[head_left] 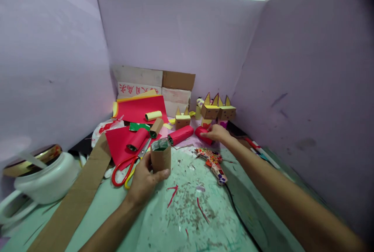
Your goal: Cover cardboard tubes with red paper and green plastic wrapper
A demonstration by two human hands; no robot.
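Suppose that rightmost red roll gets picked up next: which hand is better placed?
Probably the right hand: its fingers are on the red roll. The left hand is farther away and holds a brown cardboard tube.

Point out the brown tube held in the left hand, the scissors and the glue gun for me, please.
Brown tube [161, 160]: head view, on its outer side wall.
Scissors [143, 152]: head view, on the metal blades.
Glue gun [217, 170]: head view, on its patterned handle.

Soft, muted light, probably from above, faint shadow on the green tabletop [157, 220], wide-angle stretch, dark upper-right corner.
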